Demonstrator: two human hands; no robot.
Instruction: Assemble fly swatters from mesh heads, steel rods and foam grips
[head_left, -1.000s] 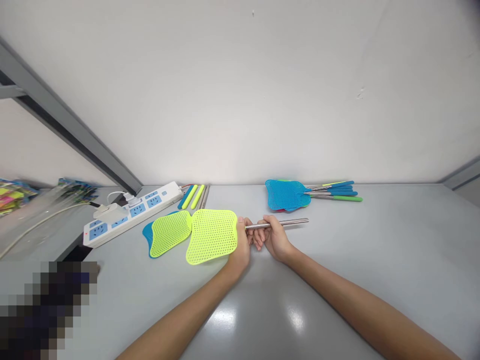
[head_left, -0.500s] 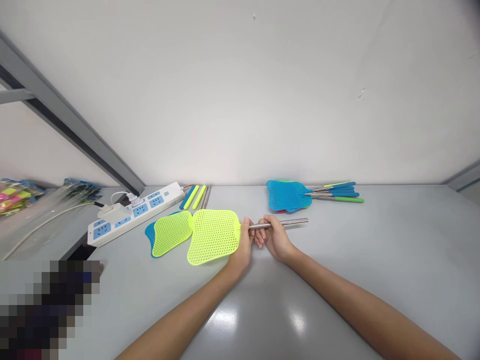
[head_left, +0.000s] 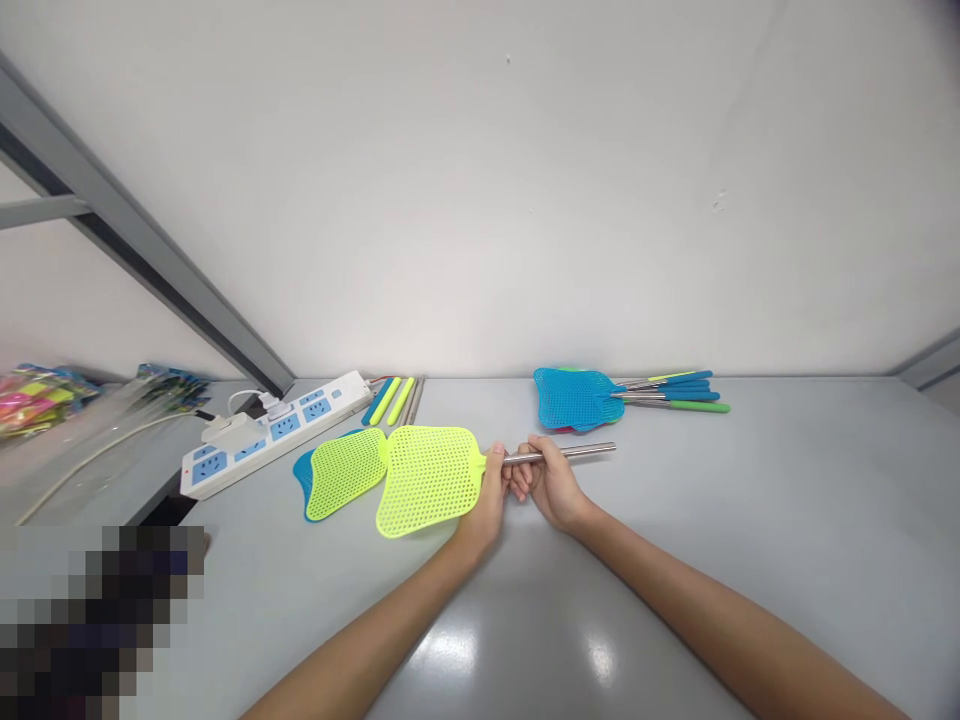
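Note:
A yellow fly swatter head [head_left: 431,480] is held above the grey table, its neck pinched in my left hand [head_left: 487,500]. From the neck a bare metal rod [head_left: 592,450] runs out to the right, and my right hand [head_left: 555,485] is closed around it. The fingers of both hands almost meet below the rod. Left of the held head, another yellow swatter head [head_left: 349,475] lies on the table, partly over a blue swatter head [head_left: 302,480]. Behind them rest a blue grip [head_left: 381,400], two yellow grips [head_left: 401,400] and thin metal rods [head_left: 415,402].
A pile of fly swatters [head_left: 577,398] with blue and green grips lies near the wall at right. At left stand a white power strip [head_left: 277,440] with plugs and cables, and plastic packaging [head_left: 45,400]. A grey metal frame [head_left: 150,230] slants up there. The lower left corner is pixelated.
The whole scene sits slightly lower in the picture, as the camera has tilted a little. Both hands keep their hold on the yellow swatter and rod, with hardly any movement.

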